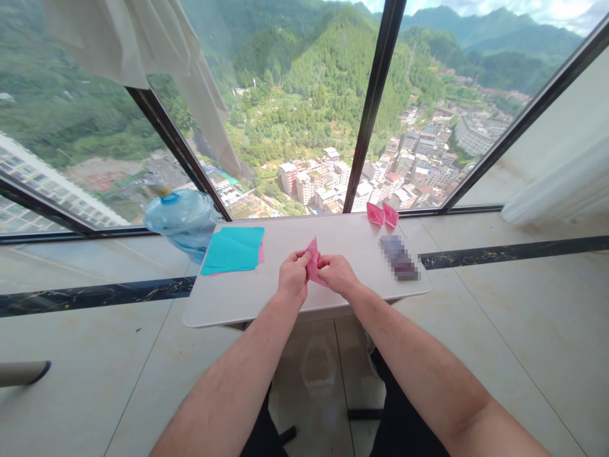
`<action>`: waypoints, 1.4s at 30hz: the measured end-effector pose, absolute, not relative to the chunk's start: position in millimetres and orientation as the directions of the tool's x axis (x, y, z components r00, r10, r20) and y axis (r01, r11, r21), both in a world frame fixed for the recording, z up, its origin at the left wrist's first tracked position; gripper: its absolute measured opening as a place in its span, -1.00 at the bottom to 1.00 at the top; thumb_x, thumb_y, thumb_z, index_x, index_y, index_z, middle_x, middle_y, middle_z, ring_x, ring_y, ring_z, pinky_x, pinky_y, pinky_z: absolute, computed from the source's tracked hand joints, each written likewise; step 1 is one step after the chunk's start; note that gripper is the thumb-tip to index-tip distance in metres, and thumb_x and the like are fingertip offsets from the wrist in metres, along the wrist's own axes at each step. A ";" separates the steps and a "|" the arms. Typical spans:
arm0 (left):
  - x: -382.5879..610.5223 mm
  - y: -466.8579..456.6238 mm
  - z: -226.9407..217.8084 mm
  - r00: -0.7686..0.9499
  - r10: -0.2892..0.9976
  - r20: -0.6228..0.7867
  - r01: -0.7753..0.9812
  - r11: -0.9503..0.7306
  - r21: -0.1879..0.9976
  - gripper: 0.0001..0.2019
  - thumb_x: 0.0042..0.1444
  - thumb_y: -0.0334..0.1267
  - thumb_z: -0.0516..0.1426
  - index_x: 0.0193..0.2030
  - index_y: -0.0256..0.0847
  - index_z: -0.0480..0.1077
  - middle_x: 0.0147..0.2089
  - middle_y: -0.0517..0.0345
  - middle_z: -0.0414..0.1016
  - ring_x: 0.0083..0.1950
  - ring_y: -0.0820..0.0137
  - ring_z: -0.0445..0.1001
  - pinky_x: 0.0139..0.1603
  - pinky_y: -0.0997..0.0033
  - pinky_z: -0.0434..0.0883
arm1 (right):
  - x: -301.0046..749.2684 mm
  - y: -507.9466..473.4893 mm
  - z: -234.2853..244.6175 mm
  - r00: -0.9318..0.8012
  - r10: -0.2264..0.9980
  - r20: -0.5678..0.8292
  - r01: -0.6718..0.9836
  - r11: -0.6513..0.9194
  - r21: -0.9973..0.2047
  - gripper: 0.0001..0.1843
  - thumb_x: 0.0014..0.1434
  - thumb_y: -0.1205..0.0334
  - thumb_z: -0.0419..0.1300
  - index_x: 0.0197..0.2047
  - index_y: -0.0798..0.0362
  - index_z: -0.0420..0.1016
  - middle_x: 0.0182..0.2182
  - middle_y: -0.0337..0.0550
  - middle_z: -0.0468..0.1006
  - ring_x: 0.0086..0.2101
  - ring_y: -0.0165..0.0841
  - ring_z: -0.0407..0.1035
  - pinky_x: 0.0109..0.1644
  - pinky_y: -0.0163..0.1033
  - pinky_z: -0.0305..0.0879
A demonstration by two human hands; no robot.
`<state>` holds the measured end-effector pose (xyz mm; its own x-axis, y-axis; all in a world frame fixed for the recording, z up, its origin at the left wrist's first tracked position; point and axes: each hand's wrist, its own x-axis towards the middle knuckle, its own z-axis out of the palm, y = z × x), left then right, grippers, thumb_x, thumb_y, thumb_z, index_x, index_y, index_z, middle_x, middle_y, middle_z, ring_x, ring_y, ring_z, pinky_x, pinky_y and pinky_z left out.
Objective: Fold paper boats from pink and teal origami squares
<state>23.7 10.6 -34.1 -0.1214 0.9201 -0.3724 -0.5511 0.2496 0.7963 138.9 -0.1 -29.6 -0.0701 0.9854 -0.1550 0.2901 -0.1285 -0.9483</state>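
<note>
Between my hands, above the white table (285, 244), is a folded piece of pink paper (313, 259) with a pointed tip facing up. My left hand (294, 274) grips its left side, the thumb lying along the paper. From the other side my right hand (337, 273) pinches the paper's right edge with bent fingers. Parts of the paper are hidden behind my fingers. To the left lies a stack of blue paper sheets (233, 249), with pink edges showing beneath. Two folded pink paper shapes (382, 214) stand at the table's back right.
A blurred-out flat object (400, 258) lies on the table's right side. Beyond the left end stands a large blue water bottle (178, 219). Tall windows with a dark frame (373, 105) rise behind the table, and a pale curtain (190, 70) hangs at the left.
</note>
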 end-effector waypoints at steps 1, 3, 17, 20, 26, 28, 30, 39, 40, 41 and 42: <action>23.4 10.1 -33.4 -0.122 0.920 -0.372 -0.551 0.249 0.797 -0.79 -0.07 -0.32 0.37 -0.34 -0.28 0.45 -0.37 0.04 0.60 -0.33 0.37 0.56 -0.19 0.34 0.46 | 139.2 -0.1 -29.1 -0.082 0.986 -0.147 0.292 -0.117 -0.949 -0.84 -0.16 0.15 0.20 -0.56 0.08 0.47 -0.60 -0.33 0.42 -0.52 -0.46 0.22 -0.45 -0.35 0.06; 22.9 9.2 -32.2 -0.126 0.917 -0.379 -0.546 0.255 0.798 -0.78 -0.08 -0.31 0.37 -0.34 -0.28 0.45 -0.38 0.03 0.60 -0.34 0.35 0.56 -0.21 0.32 0.46 | 139.8 0.1 -28.4 -0.103 0.987 -0.127 0.291 -0.092 -0.952 -0.85 -0.16 0.16 0.19 -0.56 0.08 0.48 -0.58 -0.32 0.44 -0.49 -0.45 0.24 -0.44 -0.36 0.09; 24.5 9.2 -26.6 -0.157 0.907 -0.390 -0.591 0.230 0.773 -0.84 0.03 -0.38 0.31 -0.32 -0.30 0.39 -0.40 -0.01 0.59 -0.30 0.25 0.61 -0.14 0.19 0.52 | 137.3 -4.2 -30.8 -0.144 0.958 -0.248 0.182 -0.220 -0.958 -0.80 -0.18 0.11 0.32 -0.55 0.07 0.48 -0.61 -0.31 0.43 -0.49 -0.43 0.29 -0.40 -0.31 0.13; 22.4 10.3 -25.7 -0.145 0.907 -0.394 -0.612 0.231 0.756 -0.83 0.04 -0.36 0.31 -0.32 -0.29 0.39 -0.38 -0.01 0.59 -0.26 0.25 0.61 -0.13 0.21 0.51 | 136.8 -3.4 -30.7 -0.141 0.960 -0.243 0.187 -0.216 -0.958 -0.78 -0.14 0.10 0.34 -0.52 0.07 0.49 -0.58 -0.30 0.49 -0.45 -0.38 0.37 -0.37 -0.30 0.20; 10.2 18.3 -24.2 -0.221 0.902 -0.371 -0.679 0.131 0.723 -0.78 0.07 -0.26 0.33 -0.30 -0.17 0.35 -0.38 0.24 0.51 -0.37 0.46 0.51 -0.27 0.43 0.42 | 132.5 -2.5 -26.6 -0.107 0.978 -0.180 -0.113 -0.192 -0.975 -0.43 -0.05 -0.04 0.41 0.00 0.04 0.49 -0.21 -0.09 0.66 -0.24 -0.27 0.54 -0.23 -0.21 0.44; 8.4 19.9 -24.9 -0.230 0.904 -0.361 -0.690 0.111 0.716 -0.73 0.04 -0.21 0.36 -0.32 -0.16 0.32 -0.42 0.28 0.47 -0.40 0.47 0.48 -0.27 0.43 0.41 | 128.9 -3.6 -25.1 -0.068 0.982 -0.178 -0.103 -0.185 -0.977 -0.25 -0.17 0.01 0.50 0.08 0.02 0.42 -0.20 -0.08 0.65 -0.26 -0.27 0.54 -0.25 -0.20 0.47; 8.4 19.9 -25.4 -0.220 0.918 -0.330 -0.695 0.090 0.713 -0.71 0.02 -0.21 0.38 -0.32 -0.16 0.32 -0.41 0.26 0.48 -0.39 0.46 0.49 -0.24 0.41 0.42 | 126.0 -4.1 -24.7 0.000 0.992 -0.126 -0.060 -0.125 -0.990 -0.29 -0.23 0.05 0.52 0.01 0.03 0.46 -0.25 -0.13 0.64 -0.30 -0.29 0.52 -0.27 -0.21 0.46; 17.1 8.4 -20.1 -0.118 0.972 -0.204 -0.674 0.072 0.735 -0.78 -0.05 -0.39 0.34 -0.33 -0.21 0.37 -0.31 0.17 0.55 -0.24 0.41 0.55 -0.05 0.28 0.47 | 133.6 2.2 -21.4 0.129 0.992 -0.008 -0.132 0.009 -0.991 -0.61 -0.14 0.05 0.46 -0.26 0.08 0.59 -0.40 -0.18 0.61 -0.38 -0.34 0.44 -0.35 -0.24 0.41; 18.2 6.9 -19.6 -0.101 0.974 -0.202 -0.663 0.085 0.743 -0.79 -0.06 -0.40 0.33 -0.32 -0.21 0.39 -0.29 0.17 0.56 -0.22 0.39 0.55 -0.04 0.26 0.48 | 135.2 2.3 -20.1 0.137 0.991 -0.008 -0.131 0.010 -0.991 -0.63 -0.12 0.05 0.44 -0.26 0.08 0.60 -0.40 -0.18 0.61 -0.37 -0.33 0.44 -0.35 -0.24 0.41; 19.0 5.6 -19.0 -0.090 0.975 -0.202 -0.651 0.096 0.753 -0.79 -0.07 -0.40 0.33 -0.30 -0.21 0.40 -0.27 0.16 0.57 -0.22 0.39 0.55 -0.04 0.25 0.48 | 136.8 2.4 -18.9 0.144 0.989 -0.008 -0.128 0.011 -0.992 -0.65 -0.10 0.05 0.43 -0.26 0.08 0.61 -0.40 -0.18 0.61 -0.36 -0.33 0.44 -0.34 -0.24 0.41; 19.6 4.6 -18.5 -0.081 0.976 -0.202 -0.635 0.106 0.765 -0.77 -0.09 -0.39 0.33 -0.28 -0.21 0.42 -0.27 0.16 0.57 -0.22 0.38 0.56 -0.04 0.25 0.48 | 138.5 2.5 -18.0 0.149 0.989 -0.005 -0.124 0.013 -0.992 -0.66 -0.08 0.04 0.42 -0.27 0.08 0.62 -0.41 -0.18 0.61 -0.37 -0.33 0.44 -0.34 -0.24 0.41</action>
